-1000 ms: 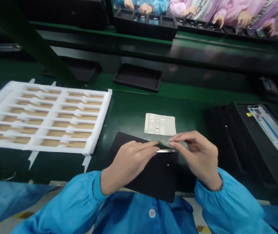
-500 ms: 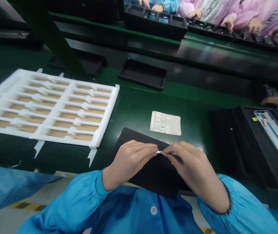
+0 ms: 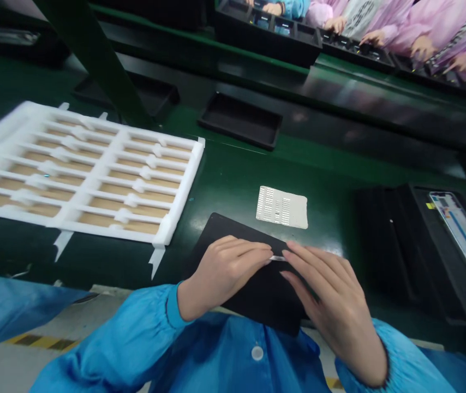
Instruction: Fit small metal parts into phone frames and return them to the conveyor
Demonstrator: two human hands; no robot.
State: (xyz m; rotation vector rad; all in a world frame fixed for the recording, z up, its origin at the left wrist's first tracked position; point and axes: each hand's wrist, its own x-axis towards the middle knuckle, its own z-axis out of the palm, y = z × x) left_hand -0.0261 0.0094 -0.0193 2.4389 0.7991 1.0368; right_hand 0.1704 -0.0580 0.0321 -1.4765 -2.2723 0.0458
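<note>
My left hand [image 3: 227,270] pinches a small thin whitish strip [image 3: 277,258] between thumb and fingers, just above a black mat [image 3: 257,305]. My right hand [image 3: 331,289] is at the strip's other end, its fingertips touching or very near it. Its thumb is spread away from the fingers, so this hand is open. What the strip is cannot be made out, as fingers cover much of it. Beyond the mat lies a pale sheet [image 3: 297,210] with rows of small shiny strips.
To the left lies a white foam tray [image 3: 114,180] with long compartments. A shallow black tray [image 3: 241,120] sits farther back. Stacked black trays [image 3: 421,234] at right carry a phone body [image 3: 462,232]. Several people in pink and blue work across the line.
My right thumb has parted from its fingers, which were pinching the strip. Both hands are slightly farther right in view. The co-worker's hand by the phone body has gone from view.
</note>
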